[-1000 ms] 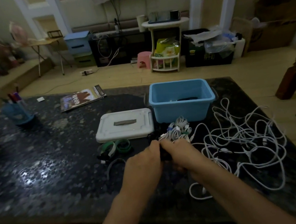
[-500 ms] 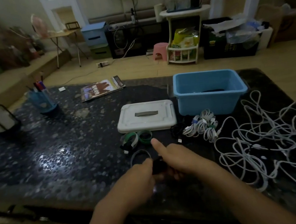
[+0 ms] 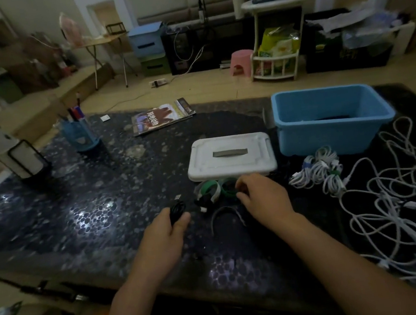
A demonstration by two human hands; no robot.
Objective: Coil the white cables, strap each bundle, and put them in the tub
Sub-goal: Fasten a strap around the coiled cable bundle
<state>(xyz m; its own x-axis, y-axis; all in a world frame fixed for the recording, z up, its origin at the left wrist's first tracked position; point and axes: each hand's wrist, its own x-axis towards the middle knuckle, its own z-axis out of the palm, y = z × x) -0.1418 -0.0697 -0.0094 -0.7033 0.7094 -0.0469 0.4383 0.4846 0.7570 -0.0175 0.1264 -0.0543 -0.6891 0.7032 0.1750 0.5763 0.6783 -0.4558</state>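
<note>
A tangle of loose white cables [image 3: 407, 197] sprawls over the right of the dark table. Strapped white bundles [image 3: 319, 171] lie in front of the blue tub [image 3: 331, 120]. My left hand [image 3: 167, 233] grips a small coiled black cable [image 3: 177, 210]. My right hand [image 3: 264, 197] reaches over the green and white straps [image 3: 214, 191], its curled fingertips at a green one; whether it pinches the strap is unclear. A grey strap [image 3: 226, 215] lies between my hands.
A white lid with a grey handle [image 3: 231, 155] lies left of the tub. A magazine [image 3: 163, 115], a blue pen holder [image 3: 79, 136] and a white lantern [image 3: 17, 156] stand at the far left. The table's front edge runs below my forearms.
My hands have separated: the left keeps the black coil and moved left, the right went forward to the straps. The view has shifted left.
</note>
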